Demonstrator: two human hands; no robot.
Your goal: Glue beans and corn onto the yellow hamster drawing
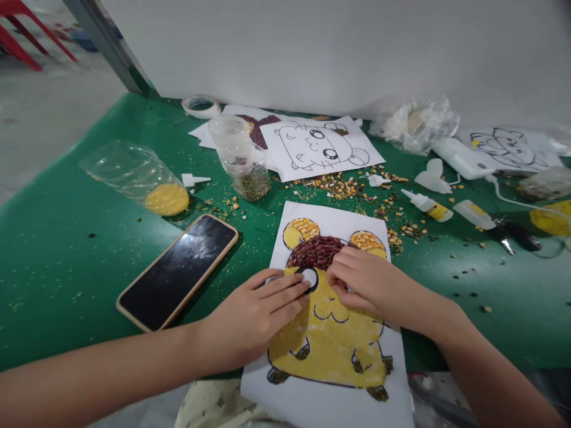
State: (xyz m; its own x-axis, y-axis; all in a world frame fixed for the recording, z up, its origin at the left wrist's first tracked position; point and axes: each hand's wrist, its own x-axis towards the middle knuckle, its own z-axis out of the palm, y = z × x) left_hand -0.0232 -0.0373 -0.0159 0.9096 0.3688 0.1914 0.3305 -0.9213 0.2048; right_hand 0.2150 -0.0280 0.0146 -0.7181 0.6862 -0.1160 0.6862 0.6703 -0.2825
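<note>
A white sheet with a hamster picture (330, 333) lies in front of me, its lower part over the table edge. Yellow fine grain covers the body, dark red beans (317, 252) fill the top of the head, and corn kernels (366, 240) lie in the ears. My left hand (267, 303) rests flat on the picture's left side, fingers stretched to the black-ringed eye (307, 278). Over the other eye, my right hand (357, 279) is closed with fingers curled together near the beans' lower edge; whatever is between its fingertips is hidden.
A phone (178, 273) lies at left, near a clear bottle of yellow grain (167, 199) and a container of green beans (252, 181). Behind are loose kernels (341, 185), another hamster drawing (325, 148) and tape (200, 106). Glue bottles (428, 206) lie at right beside a corded white device (464, 159).
</note>
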